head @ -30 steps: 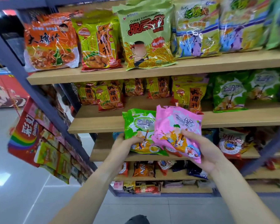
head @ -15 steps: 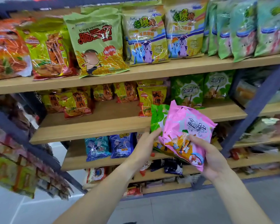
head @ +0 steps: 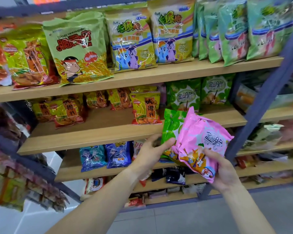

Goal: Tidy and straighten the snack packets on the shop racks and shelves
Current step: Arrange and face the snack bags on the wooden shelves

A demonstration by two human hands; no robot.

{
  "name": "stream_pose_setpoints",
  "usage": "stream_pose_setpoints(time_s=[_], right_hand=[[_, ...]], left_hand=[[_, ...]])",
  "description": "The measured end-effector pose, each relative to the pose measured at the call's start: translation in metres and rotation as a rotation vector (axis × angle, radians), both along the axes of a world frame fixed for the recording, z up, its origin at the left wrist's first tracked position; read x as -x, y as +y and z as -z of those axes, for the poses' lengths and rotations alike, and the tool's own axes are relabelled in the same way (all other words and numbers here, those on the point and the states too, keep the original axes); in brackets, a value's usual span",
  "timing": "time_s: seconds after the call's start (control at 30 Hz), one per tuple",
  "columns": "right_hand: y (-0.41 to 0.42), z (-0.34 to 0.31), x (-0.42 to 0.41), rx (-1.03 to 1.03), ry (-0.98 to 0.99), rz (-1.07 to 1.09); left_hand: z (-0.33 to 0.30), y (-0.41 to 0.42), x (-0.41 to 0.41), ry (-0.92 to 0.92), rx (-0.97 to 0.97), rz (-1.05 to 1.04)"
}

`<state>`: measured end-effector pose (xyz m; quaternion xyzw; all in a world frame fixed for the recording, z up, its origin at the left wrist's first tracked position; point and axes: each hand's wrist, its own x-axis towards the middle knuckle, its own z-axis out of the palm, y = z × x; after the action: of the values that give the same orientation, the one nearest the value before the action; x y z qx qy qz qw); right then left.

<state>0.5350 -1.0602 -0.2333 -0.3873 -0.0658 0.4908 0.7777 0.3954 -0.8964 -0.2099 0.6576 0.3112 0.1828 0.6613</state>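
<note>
I hold two snack packets in front of the second shelf (head: 108, 134). My right hand (head: 222, 169) grips the lower edge of a pink packet (head: 201, 141). Behind it and partly hidden is a green packet (head: 170, 129), which my left hand (head: 150, 152) holds at its left edge, thumb on the front. Two matching green packets (head: 184, 97) stand upright at the right end of that shelf. Yellow-and-red packets (head: 145, 108) stand to their left, several leaning at the back.
The top shelf (head: 142, 76) carries large green and yellow bags. Blue packets (head: 105, 156) and others fill the lower shelves. A blue-grey upright post (head: 267, 98) slants at the right. A hanging rack of packets (head: 15, 186) is at the lower left. Grey floor lies below.
The view has swung right along the shelves. Both hands have lifted the two packets up and right, toward the matching green packets, with the pink packet now covering more of the green one.
</note>
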Motion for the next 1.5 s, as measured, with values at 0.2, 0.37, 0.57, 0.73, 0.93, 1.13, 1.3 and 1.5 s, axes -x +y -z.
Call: stream_pose_setpoints(time_s=[0.2,0.37,0.57,0.73,0.93,1.13,1.3,1.5], right_hand=[[-0.003,0.001,-0.018,-0.021,-0.059,0.015],[-0.013,-0.003,-0.050,0.017,-0.133,0.105],[-0.055,-0.007,-0.107,-0.002,-0.306,0.328],[-0.079,0.000,-0.138,0.077,-0.411,0.432],[-0.073,0.015,-0.166,0.206,-0.560,0.383],[-0.053,0.022,-0.197,0.283,-0.666,0.242],[-0.040,0.020,-0.220,0.307,-0.600,0.132],[-0.025,0.000,-0.241,0.349,-0.578,-0.044]], left_hand=[[0.003,0.013,-0.014,0.040,-0.060,0.032],[-0.005,0.011,-0.064,0.086,-0.150,0.113],[-0.010,-0.017,-0.158,0.070,-0.294,0.054],[-0.012,-0.017,-0.219,0.078,-0.402,-0.017],[-0.004,-0.021,-0.269,0.127,-0.392,-0.020],[0.003,-0.021,-0.284,0.076,-0.499,-0.004],[0.002,-0.010,-0.285,0.102,-0.757,-0.068],[-0.002,-0.001,-0.283,0.289,-0.944,-0.075]])
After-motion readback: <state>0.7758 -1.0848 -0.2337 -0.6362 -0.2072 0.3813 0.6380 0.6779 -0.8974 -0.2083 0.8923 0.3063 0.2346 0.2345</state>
